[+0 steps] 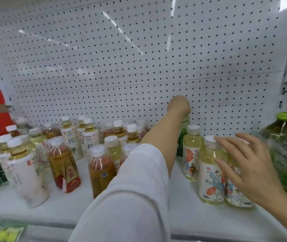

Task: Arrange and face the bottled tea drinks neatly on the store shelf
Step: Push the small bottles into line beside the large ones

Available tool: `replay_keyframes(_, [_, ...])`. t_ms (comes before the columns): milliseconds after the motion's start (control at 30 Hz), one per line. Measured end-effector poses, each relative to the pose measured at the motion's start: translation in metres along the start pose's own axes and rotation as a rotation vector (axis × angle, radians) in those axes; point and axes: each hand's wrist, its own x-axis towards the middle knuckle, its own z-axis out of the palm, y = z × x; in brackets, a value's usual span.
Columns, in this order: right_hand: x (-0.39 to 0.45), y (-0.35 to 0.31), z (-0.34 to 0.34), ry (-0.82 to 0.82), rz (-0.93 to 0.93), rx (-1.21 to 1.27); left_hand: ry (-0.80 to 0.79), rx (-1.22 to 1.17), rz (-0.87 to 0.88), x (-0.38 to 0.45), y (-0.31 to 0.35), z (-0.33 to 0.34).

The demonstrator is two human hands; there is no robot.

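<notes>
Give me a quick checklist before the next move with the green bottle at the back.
1. Left hand grips green bottle top: ok.
2. Green bottle label facing front: cannot tell, arm hides it.
3. Right hand open, fingers on the floral bottles: ok.
4. Floral bottles upright, labels forward: ok.
5. Bare shelf in front of them: ok.
6. Left group in neat rows: not ok, bottles scattered.

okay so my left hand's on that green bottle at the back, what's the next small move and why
Probably draw the dark green bottle, gripped at its top by the left hand, forward into line behind the pale yellow floral-label bottles. It stands alone against the white pegboard, while the open right hand steadies the front pair.
</notes>
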Motion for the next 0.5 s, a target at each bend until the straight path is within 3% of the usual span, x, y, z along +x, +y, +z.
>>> replay_keyframes(167, [0.0, -0.004, 0.0, -0.021, 0.022, -0.054, 0.212, -0.384, 0.019, -0.012, -0.002, -0.051])
replay_keyframes(367, [-0.001, -0.009, 0.004, -0.031, 0.103, -0.088, 0.602, -0.871, 0.213, -0.063, -0.01, -0.135])
replay_keyframes(500, [-0.001, -0.01, 0.003, -0.072, 0.147, -0.094, 0.773, -1.005, 0.287, -0.12, -0.021, -0.17])
